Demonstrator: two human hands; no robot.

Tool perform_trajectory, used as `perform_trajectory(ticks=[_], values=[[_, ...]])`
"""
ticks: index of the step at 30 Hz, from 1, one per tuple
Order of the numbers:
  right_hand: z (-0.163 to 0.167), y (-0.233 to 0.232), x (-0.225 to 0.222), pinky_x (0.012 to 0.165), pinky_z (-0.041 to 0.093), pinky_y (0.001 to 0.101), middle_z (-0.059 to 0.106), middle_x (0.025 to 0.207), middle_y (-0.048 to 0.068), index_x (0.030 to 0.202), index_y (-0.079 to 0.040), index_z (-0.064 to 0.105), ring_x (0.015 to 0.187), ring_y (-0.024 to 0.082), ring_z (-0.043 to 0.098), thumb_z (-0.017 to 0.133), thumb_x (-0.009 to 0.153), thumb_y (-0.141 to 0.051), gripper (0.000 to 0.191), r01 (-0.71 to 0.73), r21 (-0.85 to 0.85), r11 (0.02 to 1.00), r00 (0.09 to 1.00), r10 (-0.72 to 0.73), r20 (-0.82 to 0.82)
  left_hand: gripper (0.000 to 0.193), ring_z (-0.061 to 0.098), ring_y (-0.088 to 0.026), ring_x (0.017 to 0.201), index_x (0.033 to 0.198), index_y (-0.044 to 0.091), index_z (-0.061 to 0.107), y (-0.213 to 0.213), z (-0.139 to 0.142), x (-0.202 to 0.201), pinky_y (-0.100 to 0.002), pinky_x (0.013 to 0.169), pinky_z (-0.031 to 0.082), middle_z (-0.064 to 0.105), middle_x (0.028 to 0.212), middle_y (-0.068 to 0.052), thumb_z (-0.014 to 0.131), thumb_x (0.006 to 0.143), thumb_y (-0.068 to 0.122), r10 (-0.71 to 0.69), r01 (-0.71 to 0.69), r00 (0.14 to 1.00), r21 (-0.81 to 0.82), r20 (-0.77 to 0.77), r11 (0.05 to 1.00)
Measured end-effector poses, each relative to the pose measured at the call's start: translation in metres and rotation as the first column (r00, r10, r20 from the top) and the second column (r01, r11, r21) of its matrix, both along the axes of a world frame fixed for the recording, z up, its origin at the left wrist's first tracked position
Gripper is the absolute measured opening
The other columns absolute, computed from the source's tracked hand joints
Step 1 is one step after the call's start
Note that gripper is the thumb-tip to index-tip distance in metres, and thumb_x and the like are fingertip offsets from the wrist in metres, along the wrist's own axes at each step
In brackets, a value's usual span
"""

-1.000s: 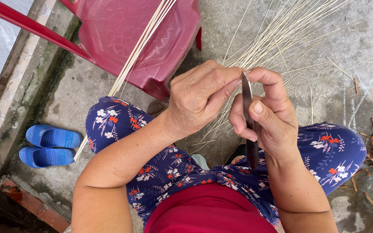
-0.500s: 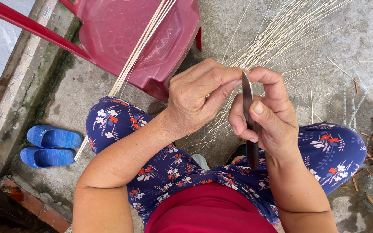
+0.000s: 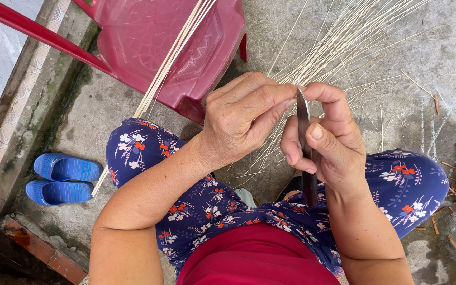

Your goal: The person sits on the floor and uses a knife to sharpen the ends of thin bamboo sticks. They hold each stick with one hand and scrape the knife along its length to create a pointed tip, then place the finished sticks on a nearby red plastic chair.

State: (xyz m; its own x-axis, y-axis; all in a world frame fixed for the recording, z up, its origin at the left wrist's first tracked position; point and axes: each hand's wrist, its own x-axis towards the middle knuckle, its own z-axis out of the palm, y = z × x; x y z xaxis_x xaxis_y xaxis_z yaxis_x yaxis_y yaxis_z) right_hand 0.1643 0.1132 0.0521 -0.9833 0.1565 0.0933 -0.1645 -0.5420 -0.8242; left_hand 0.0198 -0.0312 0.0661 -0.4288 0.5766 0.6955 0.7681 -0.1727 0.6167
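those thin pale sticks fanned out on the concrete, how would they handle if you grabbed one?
The pale sticks look very thin and long, so one probably flexes and weighs little. Some lie bent and crossed, so they likely tangle rather than roll. The bundle on the red chair lies straight, so probably stiffer together.

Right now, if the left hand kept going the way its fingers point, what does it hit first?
The knife blade held upright in the right hand. The left hand fingertips already sit beside it; whether they touch is unclear.

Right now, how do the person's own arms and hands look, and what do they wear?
Both arms are bare to above the elbow, with no sleeves showing. The left hand and right hand wear no gloves, and no rings or watch are visible. The nails are short and unpainted.
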Motion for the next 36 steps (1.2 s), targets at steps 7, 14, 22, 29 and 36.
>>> perform_trajectory(ticks=[7, 14, 22, 29, 36], values=[[-0.001, 0.002, 0.001, 0.044, 0.032, 0.0192, 0.06, 0.075, 0.02, 0.151, -0.011, 0.037, 0.048, 0.008, 0.041, 0.059, 0.112, -0.026, 0.047, -0.011, -0.025, 1.0, 1.0, 0.01, -0.028, 0.018, 0.071, -0.016, 0.082, 0.115, 0.008, 0.07, 0.001, 0.002, -0.001, -0.026, 0.069, 0.057, 0.07, 0.095, -0.005, 0.078, 0.1, 0.001, -0.058, 0.059, 0.989, -0.002, 0.134, 0.998], [-0.003, 0.002, 0.0, 0.042, 0.032, 0.0191, 0.06, 0.075, 0.02, 0.15, -0.011, 0.037, 0.046, 0.008, 0.04, 0.06, 0.112, -0.026, 0.047, -0.011, -0.032, 0.999, 1.0, 0.011, -0.026, 0.018, 0.069, -0.015, 0.079, 0.115, 0.008, 0.071, 0.0, 0.001, -0.001, -0.027, 0.067, 0.055, 0.068, 0.096, -0.005, 0.078, 0.1, 0.0, -0.056, 0.061, 0.989, -0.03, 0.135, 0.998], [-0.001, 0.0, -0.001, 0.046, 0.032, 0.0202, 0.06, 0.075, 0.019, 0.151, -0.01, 0.038, 0.048, 0.008, 0.042, 0.061, 0.112, -0.026, 0.048, 0.024, 0.01, 1.0, 1.0, -0.024, -0.002, 0.017, 0.071, -0.011, 0.081, 0.116, 0.008, 0.07, 0.002, -0.001, -0.002, -0.024, 0.069, 0.058, 0.069, 0.094, -0.004, 0.075, 0.102, 0.001, -0.096, 0.101, 0.976, -0.013, 0.196, 0.995], [-0.003, -0.003, 0.0, 0.046, 0.033, 0.0184, 0.058, 0.076, 0.016, 0.147, -0.009, 0.041, 0.052, 0.009, 0.043, 0.063, 0.112, -0.022, 0.043, 0.098, 0.064, 0.993, 0.995, -0.099, 0.014, 0.016, 0.071, -0.013, 0.081, 0.114, 0.008, 0.07, 0.002, 0.0, -0.001, -0.025, 0.067, 0.055, 0.068, 0.097, -0.004, 0.076, 0.101, 0.001, -0.051, 0.055, 0.989, -0.031, 0.138, 0.998], [-0.004, 0.009, 0.002, 0.044, 0.032, 0.0182, 0.054, 0.074, 0.011, 0.146, -0.011, 0.045, 0.048, 0.007, 0.04, 0.066, 0.113, -0.022, 0.04, 0.08, -0.067, 0.995, 0.995, -0.083, -0.054, 0.014, 0.075, -0.012, 0.093, 0.117, 0.007, 0.069, 0.004, -0.008, -0.005, -0.024, 0.082, 0.062, 0.071, 0.1, -0.005, 0.073, 0.104, 0.005, -0.181, 0.202, 0.946, -0.052, 0.269, 0.978]])
